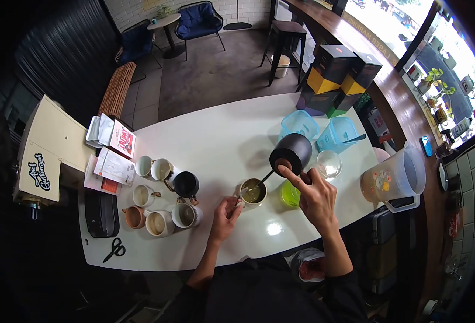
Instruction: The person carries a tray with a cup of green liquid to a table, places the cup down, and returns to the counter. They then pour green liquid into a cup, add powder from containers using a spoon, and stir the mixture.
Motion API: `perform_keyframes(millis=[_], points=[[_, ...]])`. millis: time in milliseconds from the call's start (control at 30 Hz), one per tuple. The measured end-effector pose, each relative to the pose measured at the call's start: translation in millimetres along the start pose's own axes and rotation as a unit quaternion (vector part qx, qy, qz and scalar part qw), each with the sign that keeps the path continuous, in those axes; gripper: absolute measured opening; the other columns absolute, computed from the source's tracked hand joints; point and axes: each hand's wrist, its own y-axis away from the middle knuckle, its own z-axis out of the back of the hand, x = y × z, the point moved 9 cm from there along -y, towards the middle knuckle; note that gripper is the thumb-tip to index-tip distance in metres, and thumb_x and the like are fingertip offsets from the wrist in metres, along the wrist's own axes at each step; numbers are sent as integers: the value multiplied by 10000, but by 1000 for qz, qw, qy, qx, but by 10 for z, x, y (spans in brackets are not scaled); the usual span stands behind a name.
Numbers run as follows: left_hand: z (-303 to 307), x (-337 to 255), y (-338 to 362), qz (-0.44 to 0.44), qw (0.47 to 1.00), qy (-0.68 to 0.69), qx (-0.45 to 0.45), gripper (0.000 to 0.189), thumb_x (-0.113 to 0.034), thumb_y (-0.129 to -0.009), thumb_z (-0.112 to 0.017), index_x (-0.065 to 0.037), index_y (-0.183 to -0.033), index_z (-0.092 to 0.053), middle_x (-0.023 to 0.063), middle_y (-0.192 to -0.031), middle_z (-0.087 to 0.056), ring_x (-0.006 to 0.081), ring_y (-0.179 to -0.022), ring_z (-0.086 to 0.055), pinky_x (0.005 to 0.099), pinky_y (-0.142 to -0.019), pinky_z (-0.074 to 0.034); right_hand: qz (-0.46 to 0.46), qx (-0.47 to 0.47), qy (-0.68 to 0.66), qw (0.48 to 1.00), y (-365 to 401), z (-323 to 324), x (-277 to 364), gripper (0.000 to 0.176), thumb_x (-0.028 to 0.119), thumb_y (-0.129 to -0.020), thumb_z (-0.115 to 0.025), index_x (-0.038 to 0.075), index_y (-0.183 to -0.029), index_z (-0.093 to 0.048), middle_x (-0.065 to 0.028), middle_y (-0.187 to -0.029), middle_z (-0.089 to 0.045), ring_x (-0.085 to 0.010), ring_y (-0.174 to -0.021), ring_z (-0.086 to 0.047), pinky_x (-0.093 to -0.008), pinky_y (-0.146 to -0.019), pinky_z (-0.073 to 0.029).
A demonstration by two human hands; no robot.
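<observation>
My right hand (319, 200) is closed around the handle of a black gooseneck kettle (294, 149), a finger reaching to the brown lid knob. The kettle is tilted, its thin spout pointing into a mug (254, 192) with greenish-yellow liquid inside. At that mug's near left side, my left hand (226, 216) has its fingers pinched together, seemingly on the handle; the exact grip is partly hidden. A bright green cup (290, 194) stands under the kettle, partly covered by it and my right hand. Beside it is a clear glass (329, 163).
Left on the white table (210, 134) are several mugs, including a black mug (186, 184), plus coffee pouches (115, 164) and scissors (114, 250). Blue plastic containers (336, 133) and stacked boxes (335, 72) stand at the back right. A large clear pitcher (393, 175) is at the right edge.
</observation>
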Motion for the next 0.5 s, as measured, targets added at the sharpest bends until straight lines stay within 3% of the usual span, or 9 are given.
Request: perform_keyframes(millis=[133, 200, 500], points=[[1, -29, 0, -7, 1000, 6, -2, 137, -48, -934, -603, -32, -1050, -533, -39, -908, -602, -8, -764, -527, 154, -647, -413, -7, -5, 11, 1000, 13, 26, -29, 729, -12, -716, -625, 416, -1302, -561, -18, -759, -544, -135, -632, -578, -286, -486, -486], [8, 55, 10, 22, 1000, -1, 16, 140, -45, -933, -601, -34, -1061, -543, -23, -987, -601, 22, -913, -559, 188, -786, -451, -11, -8, 13, 1000, 20, 38, -40, 733, -11, -708, -628, 413, -1302, -562, -18, -758, -545, -137, -632, -578, -288, -489, -488], [20, 84, -1, 5, 1000, -15, 19, 146, -40, -936, -592, -20, -1073, -549, 5, -986, -612, 42, -893, -584, 194, -784, -465, -20, -4, 10, 1000, 59, 41, -82, 755, -13, -691, -631, 405, -1315, -551, -23, -758, -553, -151, -645, -591, -300, -504, -498]])
